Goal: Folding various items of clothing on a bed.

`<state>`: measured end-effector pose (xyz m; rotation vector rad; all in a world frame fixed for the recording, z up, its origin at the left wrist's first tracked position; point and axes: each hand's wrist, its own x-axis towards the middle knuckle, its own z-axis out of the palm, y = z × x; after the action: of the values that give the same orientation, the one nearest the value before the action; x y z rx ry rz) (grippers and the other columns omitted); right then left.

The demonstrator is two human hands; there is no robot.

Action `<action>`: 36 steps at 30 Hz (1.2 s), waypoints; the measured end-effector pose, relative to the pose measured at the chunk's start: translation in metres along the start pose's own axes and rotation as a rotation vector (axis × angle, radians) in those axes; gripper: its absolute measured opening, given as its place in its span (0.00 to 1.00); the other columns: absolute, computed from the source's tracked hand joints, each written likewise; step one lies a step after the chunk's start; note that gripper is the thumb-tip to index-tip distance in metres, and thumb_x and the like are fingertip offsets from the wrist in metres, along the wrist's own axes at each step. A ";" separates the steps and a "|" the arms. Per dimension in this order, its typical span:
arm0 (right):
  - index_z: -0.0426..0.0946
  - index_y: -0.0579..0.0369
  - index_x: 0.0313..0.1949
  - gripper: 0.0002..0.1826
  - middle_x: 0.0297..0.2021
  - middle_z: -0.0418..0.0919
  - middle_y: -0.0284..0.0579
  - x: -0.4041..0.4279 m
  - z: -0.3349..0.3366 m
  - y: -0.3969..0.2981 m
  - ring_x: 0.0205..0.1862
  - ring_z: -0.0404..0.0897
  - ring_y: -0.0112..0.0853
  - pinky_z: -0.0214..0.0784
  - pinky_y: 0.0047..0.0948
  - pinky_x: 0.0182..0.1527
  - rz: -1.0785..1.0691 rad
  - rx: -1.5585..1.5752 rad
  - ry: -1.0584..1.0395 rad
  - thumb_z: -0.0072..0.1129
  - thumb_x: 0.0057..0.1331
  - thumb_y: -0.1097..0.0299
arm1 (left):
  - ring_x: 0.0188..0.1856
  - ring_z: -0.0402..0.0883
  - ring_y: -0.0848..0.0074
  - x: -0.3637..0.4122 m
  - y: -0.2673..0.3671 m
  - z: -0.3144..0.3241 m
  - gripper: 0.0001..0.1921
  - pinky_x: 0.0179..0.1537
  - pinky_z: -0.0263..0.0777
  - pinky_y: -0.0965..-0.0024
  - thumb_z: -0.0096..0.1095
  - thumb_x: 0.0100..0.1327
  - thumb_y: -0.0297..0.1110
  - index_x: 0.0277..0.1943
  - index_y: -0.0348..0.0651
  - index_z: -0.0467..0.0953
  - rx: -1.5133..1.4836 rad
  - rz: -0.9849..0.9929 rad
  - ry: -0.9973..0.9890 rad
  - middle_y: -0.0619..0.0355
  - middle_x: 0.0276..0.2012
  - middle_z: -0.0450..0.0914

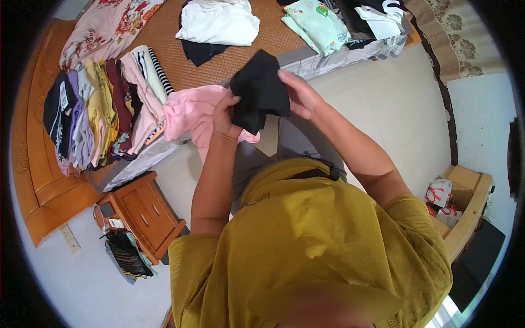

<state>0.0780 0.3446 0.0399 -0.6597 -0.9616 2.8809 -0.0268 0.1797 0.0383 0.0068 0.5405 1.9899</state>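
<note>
A black cloth garment [260, 92], bunched or folded small, is held up between my hands over the bed's edge. My left hand [227, 115] grips its left side, thumb on top. On its right side, my right hand [301, 93] holds the edge, with the fingers partly behind the cloth. Below and to the left, a pink garment [192, 108] lies loosely over the bed's edge, partly hidden by my left hand and forearm. Beyond the black cloth, a folded white garment [219, 22] rests on a dark one [203, 51] on the woven mat [238, 57].
A row of folded clothes [96, 110] stands at the left by the wooden headboard [45, 172]. A floral pink cloth [110, 30] lies behind it. Mint printed fabric [318, 26] sits at the bed's far right. A wooden nightstand [143, 217] is at the lower left.
</note>
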 end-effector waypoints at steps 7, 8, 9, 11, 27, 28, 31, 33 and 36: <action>0.63 0.62 0.55 0.25 0.44 0.72 0.39 -0.037 0.013 0.004 0.45 0.69 0.23 0.60 0.23 0.50 -0.361 -0.588 0.148 0.55 0.61 0.64 | 0.39 0.70 0.83 0.002 -0.037 0.015 0.13 0.41 0.65 0.80 0.57 0.54 0.21 0.43 0.39 0.68 0.820 0.406 0.097 0.63 0.35 0.71; 0.64 0.62 0.55 0.25 0.44 0.72 0.39 -0.039 0.021 0.010 0.46 0.68 0.23 0.60 0.23 0.50 -0.279 -0.483 0.056 0.56 0.61 0.64 | 0.37 0.68 0.85 0.001 -0.044 0.019 0.10 0.39 0.63 0.82 0.58 0.56 0.23 0.41 0.40 0.68 0.939 0.442 0.101 0.65 0.34 0.69; 0.66 0.61 0.52 0.23 0.43 0.72 0.38 -0.043 0.032 0.010 0.44 0.69 0.22 0.61 0.22 0.49 -0.301 -0.451 0.041 0.55 0.61 0.63 | 0.36 0.67 0.85 -0.003 -0.050 0.030 0.08 0.39 0.62 0.82 0.57 0.57 0.24 0.40 0.40 0.69 0.898 0.447 0.075 0.66 0.34 0.69; 0.69 0.61 0.48 0.18 0.40 0.74 0.37 -0.037 0.025 0.012 0.40 0.70 0.21 0.62 0.21 0.45 -0.284 -0.340 0.107 0.55 0.61 0.64 | 0.37 0.67 0.86 0.006 -0.058 0.017 0.07 0.39 0.62 0.81 0.57 0.58 0.24 0.40 0.39 0.69 1.057 0.516 -0.001 0.66 0.34 0.69; 0.72 0.60 0.42 0.11 0.33 0.74 0.33 -0.039 -0.027 -0.080 0.35 0.69 0.18 0.62 0.16 0.40 -0.716 -0.774 0.235 0.55 0.61 0.69 | 0.37 0.72 0.81 0.016 0.046 0.041 0.06 0.41 0.65 0.78 0.56 0.58 0.25 0.38 0.36 0.73 1.333 0.857 0.217 0.59 0.36 0.75; 0.72 0.60 0.42 0.11 0.34 0.74 0.33 -0.042 -0.025 -0.085 0.36 0.69 0.17 0.62 0.16 0.41 -0.701 -0.795 0.232 0.56 0.61 0.69 | 0.37 0.72 0.81 0.018 0.051 0.042 0.06 0.41 0.65 0.78 0.56 0.58 0.25 0.38 0.36 0.73 1.333 0.859 0.217 0.59 0.36 0.75; 0.73 0.59 0.42 0.12 0.34 0.75 0.33 -0.046 -0.015 -0.098 0.36 0.70 0.18 0.62 0.16 0.41 -0.727 -0.731 0.228 0.57 0.60 0.68 | 0.38 0.73 0.80 0.019 0.059 0.056 0.07 0.41 0.66 0.79 0.56 0.59 0.26 0.41 0.38 0.72 1.140 0.773 0.128 0.57 0.37 0.76; 0.72 0.58 0.45 0.15 0.38 0.74 0.34 -0.054 -0.009 -0.107 0.38 0.71 0.19 0.61 0.17 0.44 -0.589 -0.602 0.212 0.58 0.58 0.69 | 0.41 0.74 0.78 0.010 0.062 0.067 0.10 0.43 0.67 0.77 0.56 0.60 0.28 0.44 0.38 0.70 0.565 0.432 0.072 0.57 0.37 0.77; 0.69 0.56 0.50 0.20 0.45 0.71 0.37 -0.061 -0.006 -0.114 0.44 0.70 0.20 0.61 0.17 0.47 -0.686 -0.900 0.090 0.59 0.57 0.71 | 0.44 0.75 0.73 0.007 0.066 0.067 0.11 0.47 0.68 0.71 0.54 0.61 0.28 0.46 0.37 0.68 0.531 0.469 0.071 0.54 0.40 0.76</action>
<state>0.1244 0.4309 0.1250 -0.3430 -1.9841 1.7392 -0.0705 0.1865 0.1220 0.4264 1.1863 2.2364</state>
